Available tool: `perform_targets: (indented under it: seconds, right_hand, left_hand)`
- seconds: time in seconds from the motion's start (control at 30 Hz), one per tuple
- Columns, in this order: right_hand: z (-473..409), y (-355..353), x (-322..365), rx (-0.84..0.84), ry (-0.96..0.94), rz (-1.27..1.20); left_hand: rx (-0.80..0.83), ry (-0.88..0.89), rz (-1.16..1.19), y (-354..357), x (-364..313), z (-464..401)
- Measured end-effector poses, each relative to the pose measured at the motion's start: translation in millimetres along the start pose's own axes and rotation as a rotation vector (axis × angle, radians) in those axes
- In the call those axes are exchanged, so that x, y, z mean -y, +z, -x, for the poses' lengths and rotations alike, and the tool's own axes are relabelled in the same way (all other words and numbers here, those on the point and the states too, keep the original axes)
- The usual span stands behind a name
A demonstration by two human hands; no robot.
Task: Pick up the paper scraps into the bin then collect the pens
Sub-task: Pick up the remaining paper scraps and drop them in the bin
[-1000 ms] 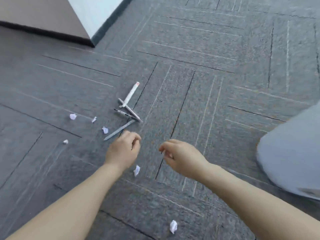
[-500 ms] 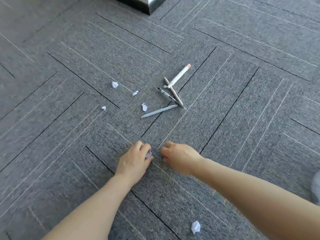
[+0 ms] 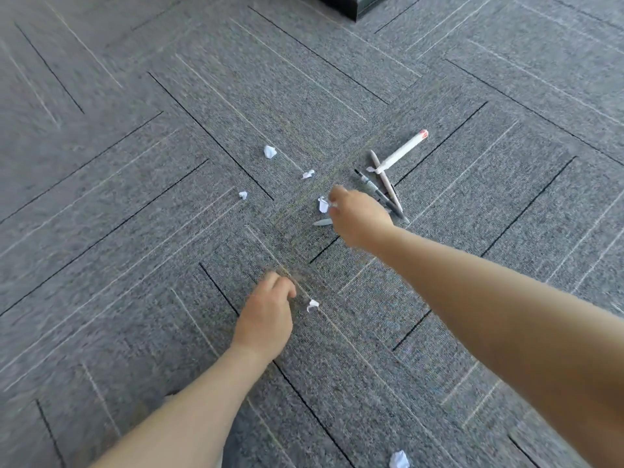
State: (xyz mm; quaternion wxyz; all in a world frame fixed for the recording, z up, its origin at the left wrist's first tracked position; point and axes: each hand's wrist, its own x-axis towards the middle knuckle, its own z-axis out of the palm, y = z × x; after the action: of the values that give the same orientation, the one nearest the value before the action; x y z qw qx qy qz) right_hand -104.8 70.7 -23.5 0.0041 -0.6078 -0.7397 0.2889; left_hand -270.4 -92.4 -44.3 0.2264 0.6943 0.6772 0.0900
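The floor (image 3: 169,231) is grey carpet tile with dark seams and pale lines; a dark corner of a wall base (image 3: 351,5) sits at the far edge.

The right hand (image 3: 359,219) reaches far forward, its fingers (image 3: 336,197) bent toward a white scrap (image 3: 323,205) that lies right at their tips. They look to be pinching it, but blur keeps me from telling for sure. The left hand (image 3: 266,315) hovers nearer, knuckles up, fingers (image 3: 282,287) curled under; whether they hold anything is hidden.

The pens (image 3: 388,184) lie in a loose crossed heap just right of and beyond the right fingers: a white pen with a red end (image 3: 403,151), a beige one (image 3: 385,179) under it, a dark one (image 3: 374,190) running toward the wrist, and a grey tip (image 3: 322,222) poking out just below the right fingers.

Scraps, by rough size: one (image 3: 399,459) at the near edge, well behind both hands; one (image 3: 270,152) far beyond the left fingers; a curled one (image 3: 313,304) just right of the left fingers; one (image 3: 308,174) just beyond the right fingers; one (image 3: 243,195) to their left.
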Motion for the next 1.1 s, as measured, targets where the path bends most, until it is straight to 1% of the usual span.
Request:
perform_targets:
  seconds: [0.1, 0.2, 0.3, 0.4, 0.5, 0.53, 0.57, 0.63, 0.7, 0.77, 0.87, 0.93, 1.1]
  right_hand:
    - [-22.4, -0.2, 14.2, 0.0, -0.056, 0.157]
    - [-38.1, 4.6, 21.8, 0.02, -0.018, 0.215]
    - [-45.6, 14.8, 17.1, -0.001, -0.04, 0.223]
    - [-45.8, 18.6, 10.8, -0.05, -0.091, 0.181]
    - [-47.6, 19.5, 12.6, -0.005, -0.065, 0.232]
    - [-46.8, 18.7, 13.3, -0.006, -0.052, 0.214]
    - [-46.0, 17.2, 13.0, -0.018, -0.042, 0.164]
    - [-41.7, 13.9, 8.4, -0.076, -0.037, -0.031]
    - [-35.0, 12.0, 3.2, -0.106, -0.002, -0.252]
    - [-29.6, 11.9, -0.3, -0.095, 0.053, -0.418]
    - [-29.1, 9.9, -1.2, -0.071, 0.112, -0.631]
    - [-33.2, 5.7, 0.1, -0.072, 0.125, -0.696]
    - [-45.1, 3.3, 11.4, -0.063, 0.179, -0.696]
  left_hand:
    - [0.103, 0.06, -0.019, 6.3, -3.1, 5.5]
    - [0.173, 0.128, -0.061, 11.8, -8.4, 3.6]
    - [0.147, 0.191, -0.147, 14.9, -7.9, 1.9]
    - [0.085, 0.256, -0.12, 18.0, -5.1, 1.4]
    - [0.092, 0.257, -0.091, 20.5, 0.2, 0.2]
    - [0.099, 0.258, -0.086, 20.0, 1.3, 0.2]
    - [0.101, 0.262, -0.082, 19.6, 2.4, 0.1]
    - [0.073, 0.249, -0.049, 16.5, 2.7, 0.6]
    - [0.001, 0.176, 0.019, 10.6, 1.3, 1.1]
    - [-0.068, 0.109, 0.094, 8.0, 0.4, 2.5]
    - [-0.109, 0.055, 0.172, 10.3, 3.6, 5.2]
    - [-0.113, 0.015, 0.194, 10.2, 6.5, 5.7]
    - [-0.042, -0.001, 0.162, 5.1, 8.0, 8.5]
